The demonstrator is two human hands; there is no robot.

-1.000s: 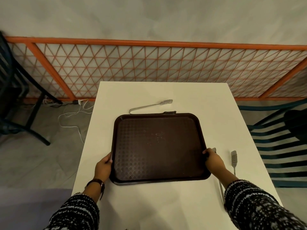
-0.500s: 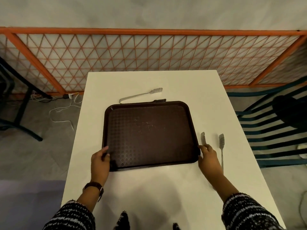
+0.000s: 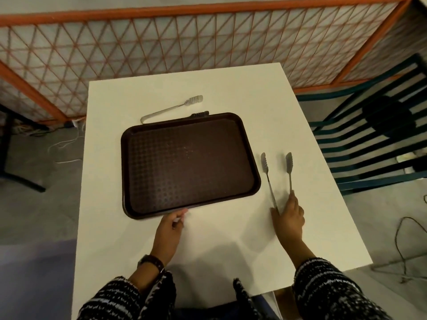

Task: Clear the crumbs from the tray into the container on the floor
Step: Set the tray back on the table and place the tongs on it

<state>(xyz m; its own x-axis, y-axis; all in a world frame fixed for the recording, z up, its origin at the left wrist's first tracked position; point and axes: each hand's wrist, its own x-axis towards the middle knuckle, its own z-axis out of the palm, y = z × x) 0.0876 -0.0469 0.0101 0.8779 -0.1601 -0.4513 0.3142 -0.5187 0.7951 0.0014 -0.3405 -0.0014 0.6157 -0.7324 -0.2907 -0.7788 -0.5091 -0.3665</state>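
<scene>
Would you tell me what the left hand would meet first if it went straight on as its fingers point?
The left hand would meet the near rim of the tray almost at once; its fingertips lie right at it, perhaps touching.

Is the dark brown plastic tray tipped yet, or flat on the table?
Flat. The dark brown plastic tray lies level on the white table, pale crumbs near its middle; the left hand is at its near rim.
</scene>
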